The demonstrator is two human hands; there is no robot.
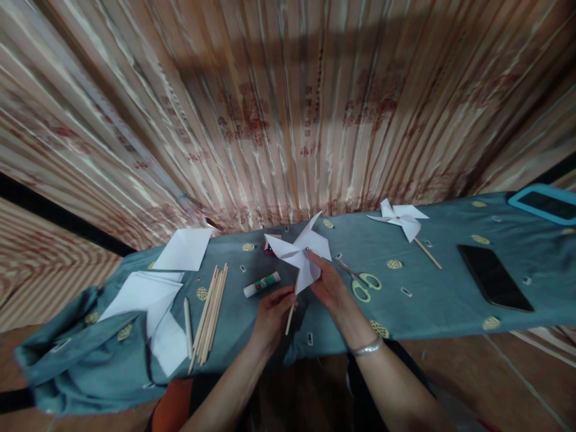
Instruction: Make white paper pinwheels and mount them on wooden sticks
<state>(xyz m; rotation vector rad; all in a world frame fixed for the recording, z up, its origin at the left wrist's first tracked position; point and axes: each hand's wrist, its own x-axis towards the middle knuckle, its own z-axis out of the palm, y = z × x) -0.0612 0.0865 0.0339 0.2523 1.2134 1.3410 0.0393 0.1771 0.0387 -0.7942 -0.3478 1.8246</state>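
Note:
A white paper pinwheel (299,249) is held up over the blue cloth-covered table (441,294). My right hand (330,285) pinches its centre from the front, fingers closed on the paper. My left hand (270,315) is wrapped round the thin wooden stick (292,306) that runs down from the pinwheel. A glue stick (261,284) lies just left of my hands, and scissors with yellow-green handles (362,282) lie just right of them.
A bundle of wooden sticks (209,315) and white paper sheets (153,294) lie at the left. A finished pinwheel on a stick (402,221) sits at the back right, with a black phone (495,277) and a blue-framed tablet (546,204). A striped curtain (288,108) hangs behind.

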